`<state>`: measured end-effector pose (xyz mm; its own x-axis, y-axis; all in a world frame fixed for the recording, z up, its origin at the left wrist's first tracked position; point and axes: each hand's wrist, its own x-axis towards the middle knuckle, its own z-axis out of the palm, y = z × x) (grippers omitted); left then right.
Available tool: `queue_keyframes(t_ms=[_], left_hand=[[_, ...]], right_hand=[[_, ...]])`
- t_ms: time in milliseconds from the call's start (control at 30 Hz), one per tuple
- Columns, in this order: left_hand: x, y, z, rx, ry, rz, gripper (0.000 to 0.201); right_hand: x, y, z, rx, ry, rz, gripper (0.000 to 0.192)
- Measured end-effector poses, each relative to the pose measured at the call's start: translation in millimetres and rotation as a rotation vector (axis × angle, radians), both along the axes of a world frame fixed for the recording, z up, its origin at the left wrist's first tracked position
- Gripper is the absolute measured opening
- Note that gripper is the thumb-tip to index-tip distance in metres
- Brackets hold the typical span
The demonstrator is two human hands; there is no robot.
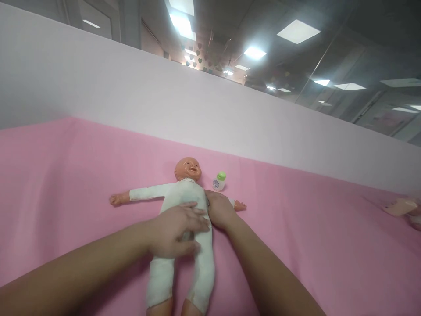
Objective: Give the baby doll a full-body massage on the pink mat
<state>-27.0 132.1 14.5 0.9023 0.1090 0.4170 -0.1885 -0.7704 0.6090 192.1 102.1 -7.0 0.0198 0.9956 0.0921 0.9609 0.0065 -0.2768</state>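
Observation:
A baby doll (187, 193) with a white cloth body lies on its back on the pink sheet, its arms stretched out sideways. My left hand (177, 230) rests across the doll's belly, fingers spread and flat. At the doll's side, by its arm on the right of the view, is my right hand (221, 210); its fingers are bent and partly hidden, and I cannot make out whether they grip the arm or only press against it. Just beyond that hand stands a small clear bottle (219, 181) with a green cap and a printed label, close to the doll's head.
The pink sheet (296, 228) covers the whole surface. A white wall or panel (158, 96) runs along the far side, with glass above it reflecting ceiling lights. At the far right edge part of another doll (399, 207) shows.

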Motion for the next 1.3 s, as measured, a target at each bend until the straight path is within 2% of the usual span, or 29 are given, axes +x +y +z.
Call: queue_keyframes(t_ms=[167, 300, 467, 567, 667, 767, 867, 967, 1033, 1133, 1300], left_hand=[[1, 30, -15.0, -0.045, 0.017, 0.194, 0.054], [2, 49, -28.5, -0.122, -0.024, 0.35, 0.052], [-3, 75, -37.9, -0.005, 0.13, 0.652, 0.065], [-9, 86, -36.9, 0.033, 0.189, 0.773, 0.059], [-14, 90, -33.9, 0.058, 0.204, 0.792, 0.051], [-15, 88, -31.7, 0.058, 0.201, 0.778, 0.048], [-12, 84, -31.4, 0.052, 0.203, 0.785, 0.048], [-8, 83, -32.9, 0.064, 0.203, 0.782, 0.048], [-7, 82, -34.1, 0.073, 0.194, 0.774, 0.048], [-7, 82, -35.2, 0.07, 0.19, 0.755, 0.046], [-6, 80, -34.5, 0.077, 0.191, 0.73, 0.046]], right_hand=[[-1, 2, -5.3, 0.015, -0.011, -0.006, 0.038], [-2, 3, -6.2, 0.026, 0.005, -0.008, 0.035], [-4, -1, -0.8, 0.002, 0.025, -0.015, 0.034], [-5, -7, 5.9, -0.027, 0.03, -0.009, 0.033], [-8, -13, 12.6, -0.043, 0.018, 0.013, 0.03], [-16, -20, 18.1, 0.099, 0.021, 0.104, 0.043], [-36, -33, 22.2, 0.281, 0.119, 0.414, 0.055], [-62, -49, 24.3, 0.221, 0.204, 0.771, 0.051], [-74, -54, 24.0, 0.147, 0.183, 0.847, 0.06], [-74, -48, 21.6, 0.079, 0.146, 0.793, 0.076], [-41, -15, 13.2, 0.098, 0.174, 0.582, 0.066]])
